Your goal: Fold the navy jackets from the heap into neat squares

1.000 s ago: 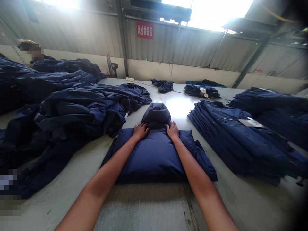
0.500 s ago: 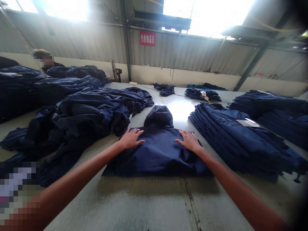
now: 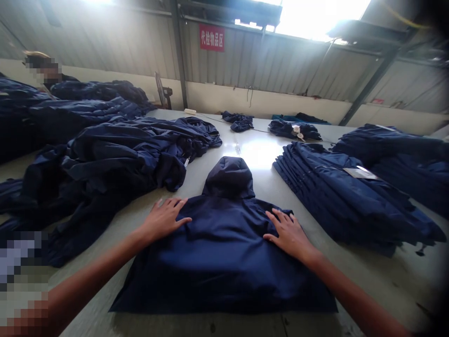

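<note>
A navy hooded jacket (image 3: 224, 262) lies spread flat on the table in front of me, its hood (image 3: 229, 178) pointing away and its hem towards me. My left hand (image 3: 166, 217) rests palm down on the jacket's left shoulder, fingers spread. On the opposite shoulder lies my right hand (image 3: 287, 231), also flat with its fingers apart. Neither hand grips the cloth. The jacket's sleeves are out of sight.
A rumpled heap of navy garments (image 3: 115, 159) lies to the left. On the right is a neat stack of folded navy garments (image 3: 336, 201) with a pale card (image 3: 360, 173) on top. Small bundles lie farther back, and a person (image 3: 52, 77) is at the far left.
The jacket now lies nearer to me, and its hem reaches lower in view. Both hands have come closer with it, spreading slightly apart, still flat on the shoulders. The view has tilted down.
</note>
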Tool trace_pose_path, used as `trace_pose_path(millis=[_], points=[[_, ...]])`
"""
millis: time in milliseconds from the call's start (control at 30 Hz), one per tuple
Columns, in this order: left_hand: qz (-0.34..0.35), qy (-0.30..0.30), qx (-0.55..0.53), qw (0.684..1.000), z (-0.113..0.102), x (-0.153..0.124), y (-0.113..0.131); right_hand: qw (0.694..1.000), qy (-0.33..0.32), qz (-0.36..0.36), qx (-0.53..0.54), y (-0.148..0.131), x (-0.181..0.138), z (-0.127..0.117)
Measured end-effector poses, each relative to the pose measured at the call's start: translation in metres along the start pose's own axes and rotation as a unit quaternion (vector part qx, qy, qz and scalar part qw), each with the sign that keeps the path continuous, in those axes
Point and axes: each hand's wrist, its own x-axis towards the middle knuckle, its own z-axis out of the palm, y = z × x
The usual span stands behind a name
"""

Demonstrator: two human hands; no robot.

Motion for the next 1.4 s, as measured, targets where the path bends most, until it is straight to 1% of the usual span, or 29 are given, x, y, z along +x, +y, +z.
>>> trace_pose_path(millis=[33,100,200,300,367,433,533,600,633,667,700,733,767,833,867,900,933,967,1033,1067,1100,1167,1267,1333,1400], points=[[-0.014,-0.006,0.003,1.000,-0.001,0.005,0.001,1.000,-0.004,-0.001,0.006,0.000,0.006,-0.002],[-0.022,-0.042,-0.008,0.999,-0.003,0.013,0.005,0.999,-0.024,-0.005,0.033,0.000,0.020,-0.003],[-0.002,-0.083,-0.052,0.995,-0.008,0.016,0.013,0.996,-0.032,-0.024,0.081,-0.002,0.031,-0.006],[0.021,-0.098,-0.080,0.992,-0.024,0.015,0.017,0.994,-0.025,-0.060,0.091,-0.005,0.033,-0.023],[0.026,-0.080,-0.078,0.993,-0.041,0.019,0.017,0.993,-0.015,-0.075,0.089,-0.006,0.036,-0.043],[0.019,-0.042,-0.069,0.997,-0.062,0.029,0.015,0.993,0.020,-0.077,0.088,-0.005,0.044,-0.067],[0.004,0.027,-0.036,0.999,-0.092,0.057,0.010,0.990,0.109,-0.078,0.053,-0.002,0.066,-0.098],[-0.004,0.076,-0.001,0.997,-0.104,0.081,0.006,0.983,0.170,-0.075,0.003,0.000,0.084,-0.109],[-0.010,0.099,0.014,0.995,-0.106,0.093,0.005,0.978,0.195,-0.070,-0.023,0.001,0.094,-0.110],[-0.016,0.109,0.025,0.994,-0.104,0.105,0.003,0.975,0.210,-0.063,-0.046,0.002,0.103,-0.107],[-0.019,0.104,0.033,0.994,-0.099,0.116,0.001,0.974,0.210,-0.057,-0.065,0.003,0.112,-0.102],[-0.019,0.086,0.038,0.995,-0.091,0.126,-0.001,0.978,0.190,-0.050,-0.077,0.005,0.119,-0.095],[-0.015,0.059,0.042,0.997,-0.081,0.134,-0.003,0.985,0.145,-0.047,-0.080,0.007,0.126,-0.086],[-0.001,0.010,0.045,0.999,-0.060,0.146,-0.006,0.997,0.014,-0.047,-0.054,0.015,0.138,-0.068],[0.005,0.004,0.047,0.999,-0.050,0.150,-0.006,0.997,-0.045,-0.048,-0.028,0.020,0.144,-0.060],[0.010,0.013,0.043,0.999,-0.042,0.154,-0.006,0.996,-0.080,-0.050,0.004,0.025,0.151,-0.054],[0.016,0.028,0.033,0.999,-0.035,0.159,-0.006,0.994,-0.085,-0.051,0.036,0.029,0.159,-0.049],[0.024,0.046,0.018,0.999,-0.029,0.165,-0.005,0.995,-0.063,-0.045,0.065,0.032,0.169,-0.046],[0.043,0.071,-0.016,0.996,-0.022,0.182,0.001,0.995,0.000,-0.014,0.101,0.033,0.194,-0.044],[0.051,0.072,-0.031,0.996,-0.019,0.192,0.005,0.994,0.020,0.004,0.108,0.031,0.208,-0.044],[0.058,0.065,-0.040,0.995,-0.015,0.203,0.010,0.993,0.027,0.022,0.110,0.027,0.223,-0.042],[0.067,0.035,-0.046,0.996,-0.007,0.226,0.020,0.994,0.009,0.036,0.107,0.016,0.252,-0.035],[0.063,-0.004,-0.047,0.997,0.007,0.255,0.032,0.994,-0.035,0.034,0.095,0.000,0.288,-0.018],[0.049,-0.005,-0.038,0.998,0.012,0.270,0.036,0.994,-0.056,0.046,0.081,-0.007,0.307,-0.010],[0.038,0.017,-0.027,0.999,0.009,0.281,0.038,0.994,-0.058,0.062,0.066,-0.011,0.323,-0.008]])
